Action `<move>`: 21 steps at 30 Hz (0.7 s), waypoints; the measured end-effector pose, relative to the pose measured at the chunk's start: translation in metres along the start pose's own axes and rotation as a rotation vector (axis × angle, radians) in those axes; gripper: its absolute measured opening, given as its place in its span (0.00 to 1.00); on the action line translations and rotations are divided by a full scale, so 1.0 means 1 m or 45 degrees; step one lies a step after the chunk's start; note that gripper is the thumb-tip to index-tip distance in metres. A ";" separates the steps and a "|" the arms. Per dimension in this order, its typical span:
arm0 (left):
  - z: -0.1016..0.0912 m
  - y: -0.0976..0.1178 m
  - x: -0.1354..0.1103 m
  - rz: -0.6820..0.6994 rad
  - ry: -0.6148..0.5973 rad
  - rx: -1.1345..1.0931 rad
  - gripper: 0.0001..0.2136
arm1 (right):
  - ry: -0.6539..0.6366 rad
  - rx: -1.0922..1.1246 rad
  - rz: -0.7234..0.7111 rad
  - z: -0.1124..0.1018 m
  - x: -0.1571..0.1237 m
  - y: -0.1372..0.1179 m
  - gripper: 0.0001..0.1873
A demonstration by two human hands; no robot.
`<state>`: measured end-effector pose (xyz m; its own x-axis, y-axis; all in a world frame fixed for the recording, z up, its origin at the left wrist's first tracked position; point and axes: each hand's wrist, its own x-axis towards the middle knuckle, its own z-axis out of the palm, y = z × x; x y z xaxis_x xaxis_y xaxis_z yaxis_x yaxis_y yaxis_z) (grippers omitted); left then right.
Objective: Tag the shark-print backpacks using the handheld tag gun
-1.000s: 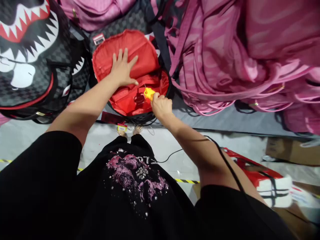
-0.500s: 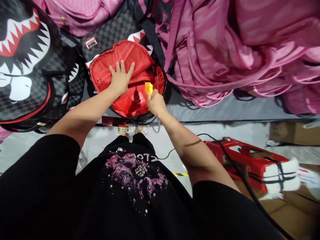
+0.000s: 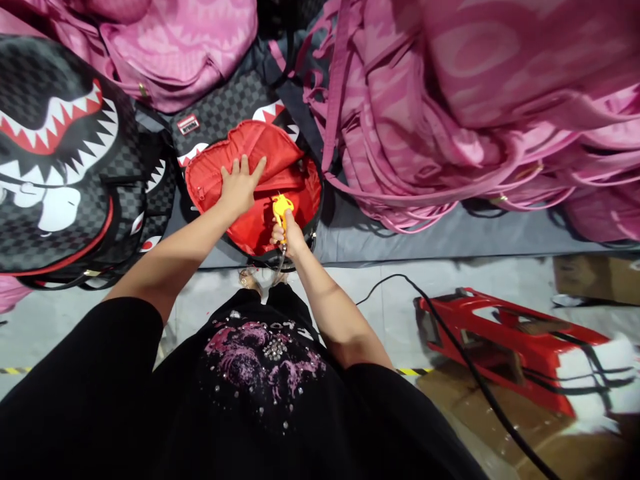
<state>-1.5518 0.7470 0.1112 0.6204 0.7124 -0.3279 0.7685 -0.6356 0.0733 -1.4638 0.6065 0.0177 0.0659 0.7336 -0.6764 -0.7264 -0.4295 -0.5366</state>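
Observation:
A black-and-grey checkered backpack [image 3: 220,100] lies with its compartment unzipped, showing a red lining [image 3: 270,147]. My left hand [image 3: 240,190] rests on the folded-back flap of that lining, fingers spread and holding nothing. Closed around the grip of a yellow air blow gun [image 3: 283,208], my right hand [image 3: 289,237] is over the front of the opening. A thin, clear hose [image 3: 281,261] hangs from the bottom of the gun's grip. The gun's nozzle is hard to make out against the red fabric.
Pink backpacks [image 3: 425,120] are piled on the grey-covered surface [image 3: 380,230] at right, another pink one [image 3: 185,53] behind. A checkered shark-mouth backpack [image 3: 55,153] stands at left. On the floor lie a red plastic frame [image 3: 520,340], cardboard [image 3: 460,400] and a black cable [image 3: 465,353].
My right hand has moved left and toward me with the yellow air blow gun, turning it more upright. My left hand stays on the flap. The whole view has shifted slightly.

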 end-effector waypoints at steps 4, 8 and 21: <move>-0.005 0.002 -0.001 -0.008 0.008 -0.009 0.41 | -0.087 -0.407 -0.015 0.007 0.004 0.012 0.20; -0.012 0.001 0.002 -0.013 0.000 0.022 0.41 | -0.143 -0.550 0.000 0.008 0.001 0.023 0.14; -0.027 0.023 -0.004 0.082 -0.028 -0.011 0.46 | 0.303 -1.641 -0.190 0.018 -0.002 0.010 0.21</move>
<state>-1.5319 0.7376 0.1396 0.6651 0.6634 -0.3427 0.7285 -0.6773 0.1027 -1.4831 0.6100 0.0232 0.3019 0.7644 -0.5697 0.4575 -0.6404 -0.6169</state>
